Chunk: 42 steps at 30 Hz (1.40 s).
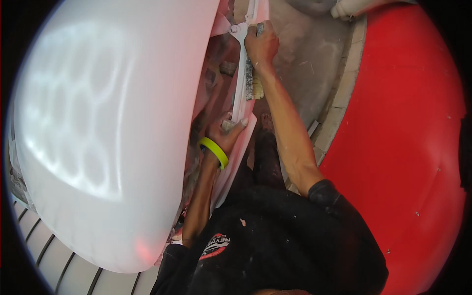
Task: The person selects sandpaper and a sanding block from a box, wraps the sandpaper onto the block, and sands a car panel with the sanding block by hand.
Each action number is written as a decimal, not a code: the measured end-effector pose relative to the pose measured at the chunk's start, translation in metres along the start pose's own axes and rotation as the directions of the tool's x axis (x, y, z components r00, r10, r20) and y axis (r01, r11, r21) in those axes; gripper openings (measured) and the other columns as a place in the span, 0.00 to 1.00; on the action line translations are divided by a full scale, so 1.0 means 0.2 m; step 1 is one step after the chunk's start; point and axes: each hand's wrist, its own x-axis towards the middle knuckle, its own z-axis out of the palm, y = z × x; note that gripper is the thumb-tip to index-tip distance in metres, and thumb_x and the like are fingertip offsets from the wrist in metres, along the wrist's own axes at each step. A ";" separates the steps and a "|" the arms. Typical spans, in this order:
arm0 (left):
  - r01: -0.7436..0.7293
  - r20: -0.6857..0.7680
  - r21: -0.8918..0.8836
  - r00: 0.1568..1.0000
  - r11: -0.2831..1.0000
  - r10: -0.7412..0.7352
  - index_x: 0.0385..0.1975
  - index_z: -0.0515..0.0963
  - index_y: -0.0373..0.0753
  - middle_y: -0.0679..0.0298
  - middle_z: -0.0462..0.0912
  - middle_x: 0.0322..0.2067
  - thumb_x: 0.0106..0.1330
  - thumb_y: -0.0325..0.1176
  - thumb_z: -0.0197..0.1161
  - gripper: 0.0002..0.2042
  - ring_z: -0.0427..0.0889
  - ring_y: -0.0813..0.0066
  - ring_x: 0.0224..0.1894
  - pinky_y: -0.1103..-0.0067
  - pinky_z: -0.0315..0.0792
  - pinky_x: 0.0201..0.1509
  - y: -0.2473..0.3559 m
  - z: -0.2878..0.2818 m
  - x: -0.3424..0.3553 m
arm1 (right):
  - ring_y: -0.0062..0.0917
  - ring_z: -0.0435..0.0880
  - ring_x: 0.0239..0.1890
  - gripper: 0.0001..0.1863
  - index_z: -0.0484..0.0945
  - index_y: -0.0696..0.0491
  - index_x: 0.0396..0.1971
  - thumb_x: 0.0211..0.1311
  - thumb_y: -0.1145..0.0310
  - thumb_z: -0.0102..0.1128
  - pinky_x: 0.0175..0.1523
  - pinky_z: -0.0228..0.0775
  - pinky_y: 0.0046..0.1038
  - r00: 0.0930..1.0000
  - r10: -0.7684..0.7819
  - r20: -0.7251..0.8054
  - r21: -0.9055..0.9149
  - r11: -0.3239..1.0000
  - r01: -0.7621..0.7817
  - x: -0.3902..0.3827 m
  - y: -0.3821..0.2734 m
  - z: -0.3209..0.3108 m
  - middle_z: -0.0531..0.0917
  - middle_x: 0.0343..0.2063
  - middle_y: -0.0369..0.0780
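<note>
Mid-step, by the look of it: sanding or rubbing down the white trim strip [241, 93] along the edge of the panel [113, 128]. Worked from above, strip running 12 to 6 through frame centre, its upper end at a bracket with a bolt [232, 29] near 12 o'clock.

Right hand [262, 45] at 12 o'clock, fingers curled and pressed together onto a gritty grey-tan pad [250, 81], pinned flat against the strip. Pad trailed down below the wrist, ragged at its lower end.

Left hand [225, 133] just under centre, fingers closed round the strip's edge, thumb laid across its face; steadying grip rather than working grip, judged. Yellow-green band [214, 151] on the wrist.

Next move likely called for: even pressure along the strip's length, left hand bracing so the thin section didn't flex; care near the bolt and bracket, where the pad could snag.

Materials: panel glossy white, broadly domed, filling 7 to 11 o'clock, soft honeycomb reflections on it. Strip narrow, matt white, dusty. Red body [408, 147] smooth, curved, at 1 to 5 o'clock, speckled with pale dust. Tiled kerb [339, 108] and rough grey floor [305, 64] between the two. Black shirt [280, 236], dust-flecked, at 6 o'clock. Ribbed white surface [54, 260] at 7 o'clock.
</note>
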 end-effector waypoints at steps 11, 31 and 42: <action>0.030 0.054 -0.039 0.998 0.999 -0.028 0.47 0.82 0.27 0.55 0.86 0.38 0.62 0.48 0.76 0.27 0.83 0.71 0.42 0.74 0.77 0.51 -0.07 0.01 0.02 | 0.56 0.85 0.40 0.17 0.80 0.56 0.38 0.61 0.57 0.65 0.45 0.75 0.50 0.999 -0.032 -0.005 0.010 0.999 0.032 0.05 0.07 0.01 0.86 0.33 0.54; -0.023 0.004 0.089 1.000 0.996 0.022 0.50 0.81 0.25 0.53 0.87 0.41 0.60 0.48 0.78 0.30 0.84 0.69 0.44 0.74 0.77 0.52 -0.13 -0.04 0.02 | 0.54 0.86 0.41 0.17 0.81 0.56 0.38 0.60 0.57 0.65 0.45 0.76 0.48 0.998 0.036 0.045 -0.036 0.999 -0.034 -0.29 0.11 -0.03 0.86 0.34 0.54; 0.077 0.033 0.069 0.996 0.995 -0.079 0.51 0.80 0.23 0.49 0.86 0.44 0.59 0.52 0.78 0.35 0.84 0.65 0.48 0.72 0.76 0.56 -0.03 -0.04 0.00 | 0.57 0.85 0.37 0.15 0.79 0.57 0.37 0.59 0.60 0.66 0.42 0.75 0.50 0.999 0.015 0.050 -0.063 0.998 -0.011 -0.49 0.17 -0.09 0.85 0.29 0.54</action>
